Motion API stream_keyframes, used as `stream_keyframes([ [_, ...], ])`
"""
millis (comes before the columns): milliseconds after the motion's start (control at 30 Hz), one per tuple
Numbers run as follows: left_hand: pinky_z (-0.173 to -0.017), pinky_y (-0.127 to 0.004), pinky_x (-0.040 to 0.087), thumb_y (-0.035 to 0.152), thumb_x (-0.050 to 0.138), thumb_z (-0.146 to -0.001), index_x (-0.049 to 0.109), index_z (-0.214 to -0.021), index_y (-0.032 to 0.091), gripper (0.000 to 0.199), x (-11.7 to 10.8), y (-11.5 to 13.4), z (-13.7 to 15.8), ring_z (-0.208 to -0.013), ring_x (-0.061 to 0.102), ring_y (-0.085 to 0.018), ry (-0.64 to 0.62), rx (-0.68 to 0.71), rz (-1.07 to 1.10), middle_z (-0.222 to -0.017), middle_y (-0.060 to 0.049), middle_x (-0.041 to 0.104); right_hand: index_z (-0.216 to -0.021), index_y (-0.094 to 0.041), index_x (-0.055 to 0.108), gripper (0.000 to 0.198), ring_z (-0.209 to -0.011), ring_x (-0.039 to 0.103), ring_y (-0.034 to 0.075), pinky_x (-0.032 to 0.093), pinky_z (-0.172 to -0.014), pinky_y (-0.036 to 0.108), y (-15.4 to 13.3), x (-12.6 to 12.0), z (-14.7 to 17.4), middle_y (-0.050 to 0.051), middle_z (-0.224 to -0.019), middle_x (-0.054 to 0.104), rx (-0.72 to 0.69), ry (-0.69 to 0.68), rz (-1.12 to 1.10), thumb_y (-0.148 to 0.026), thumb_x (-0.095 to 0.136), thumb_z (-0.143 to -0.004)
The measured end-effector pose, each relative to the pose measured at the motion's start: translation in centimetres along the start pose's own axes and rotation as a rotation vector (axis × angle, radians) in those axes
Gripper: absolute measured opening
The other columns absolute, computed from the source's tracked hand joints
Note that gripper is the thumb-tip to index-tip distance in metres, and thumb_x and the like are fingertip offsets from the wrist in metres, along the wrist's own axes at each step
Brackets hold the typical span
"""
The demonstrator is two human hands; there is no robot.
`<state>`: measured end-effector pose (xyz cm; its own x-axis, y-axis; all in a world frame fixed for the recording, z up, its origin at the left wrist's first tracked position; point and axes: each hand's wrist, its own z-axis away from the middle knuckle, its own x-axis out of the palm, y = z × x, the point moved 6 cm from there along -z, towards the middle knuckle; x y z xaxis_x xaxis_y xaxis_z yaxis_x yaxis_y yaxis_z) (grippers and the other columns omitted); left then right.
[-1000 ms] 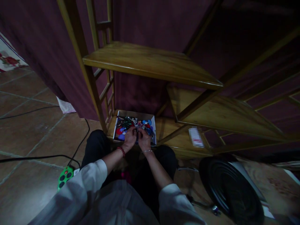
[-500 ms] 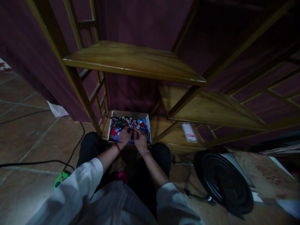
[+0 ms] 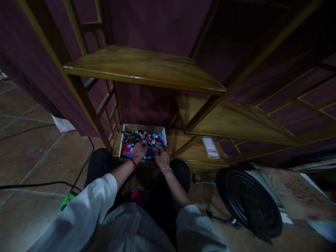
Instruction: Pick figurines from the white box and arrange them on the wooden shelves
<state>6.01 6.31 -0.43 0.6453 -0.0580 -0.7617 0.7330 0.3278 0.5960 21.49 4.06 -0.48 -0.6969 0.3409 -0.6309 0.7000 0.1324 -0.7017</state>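
A shallow white box (image 3: 121, 147) stands on the low wooden shelf in front of me, filled with small colourful trinkets (image 3: 136, 136) in red, blue, purple and green with shiny silvery pieces. Over the box's near left part is my left hand (image 3: 139, 151), its fingers curled among the trinkets; whatever they hold is too small and dark to name. My right hand (image 3: 162, 156) is at the near right corner, fingers bent and pinched together, with a dark bit at the tips that I cannot make out. A red bead bracelet (image 3: 133, 163) circles my left wrist, a silvery bangle (image 3: 166, 168) the right.
A wooden shelf board (image 3: 144, 68) juts out above the box, with slanted posts beside it. White paper (image 3: 210, 147) lies on the low shelf to the right. A round black stool (image 3: 249, 201) stands at right. A green power strip (image 3: 67, 201) with black cable is on the tiled floor.
My hands have moved apart: the right one shifted right to the box's corner, while the left stays over the trinkets. The view has turned slightly.
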Motion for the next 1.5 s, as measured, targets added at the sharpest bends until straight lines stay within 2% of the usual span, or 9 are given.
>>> stream_keyframes([
  [200,-0.065,-0.025,0.044,0.032,0.049,-0.078,0.066,-0.091,0.018,0.025,-0.4,-0.2,0.2,-0.083,0.063,-0.020,-0.002,-0.062,0.091,-0.091,-0.009,0.069,-0.093,-0.019,0.064,0.027,-0.082,0.061,0.018,0.047,-0.081,0.033,0.3,0.3,0.0,0.007,-0.091,0.065,0.003,0.012,-0.017,-0.016,0.043,-0.075],
  [400,-0.066,-0.024,0.044,0.028,0.050,-0.078,0.064,-0.091,0.015,0.023,-0.3,-0.2,0.3,-0.081,0.063,-0.018,0.016,-0.088,0.166,-0.090,-0.009,0.068,-0.098,-0.017,0.063,0.027,-0.085,0.063,0.019,0.049,-0.081,0.035,0.3,1.3,-0.5,0.008,-0.094,0.068,0.020,-0.074,-0.128,-0.020,0.044,-0.078],
  [567,-0.068,-0.023,0.044,0.024,0.050,-0.079,0.060,-0.093,0.014,0.020,-0.2,-0.1,0.1,-0.081,0.063,-0.015,0.054,-0.022,0.265,-0.090,-0.008,0.068,-0.098,-0.019,0.063,0.025,-0.086,0.064,0.018,0.050,-0.082,0.033,-0.1,2.1,-0.8,0.007,-0.097,0.068,-0.005,-0.120,-0.186,-0.023,0.048,-0.078],
  [700,-0.068,-0.022,0.044,0.022,0.050,-0.079,0.059,-0.089,0.014,0.016,-0.4,0.1,0.1,-0.079,0.062,-0.013,0.076,0.034,0.324,-0.087,-0.007,0.067,-0.095,-0.019,0.064,0.024,-0.087,0.064,0.018,0.051,-0.082,0.034,-0.3,2.5,-1.0,0.006,-0.096,0.068,0.000,-0.102,-0.193,-0.018,0.051,-0.075],
  [1033,-0.067,-0.025,0.043,0.016,0.051,-0.076,0.056,-0.079,0.015,0.007,-0.7,0.3,1.3,-0.072,0.058,-0.014,0.127,0.076,0.374,-0.077,-0.006,0.064,-0.096,-0.018,0.065,0.026,-0.087,0.065,0.019,0.050,-0.081,0.030,-2.4,2.5,-1.2,0.006,-0.094,0.069,0.042,-0.190,-0.089,-0.013,0.050,-0.076],
  [1267,-0.067,-0.027,0.042,0.021,0.053,-0.073,0.054,-0.076,0.017,0.005,-0.8,0.4,1.9,-0.068,0.056,-0.016,0.132,0.143,0.532,-0.071,-0.004,0.061,-0.092,-0.018,0.067,0.024,-0.084,0.065,0.020,0.050,-0.080,0.031,-2.3,2.1,-1.3,0.006,-0.092,0.070,0.042,-0.112,-0.076,-0.016,0.048,-0.077],
  [1500,-0.069,-0.026,0.040,0.025,0.052,-0.072,0.053,-0.073,0.019,0.006,-0.3,0.6,2.0,-0.069,0.053,-0.014,0.115,0.150,0.761,-0.071,0.000,0.058,-0.089,-0.019,0.068,0.025,-0.087,0.064,0.020,0.049,-0.083,0.033,-1.6,2.0,-1.4,0.006,-0.091,0.070,0.068,-0.021,-0.233,-0.020,0.047,-0.076],
])
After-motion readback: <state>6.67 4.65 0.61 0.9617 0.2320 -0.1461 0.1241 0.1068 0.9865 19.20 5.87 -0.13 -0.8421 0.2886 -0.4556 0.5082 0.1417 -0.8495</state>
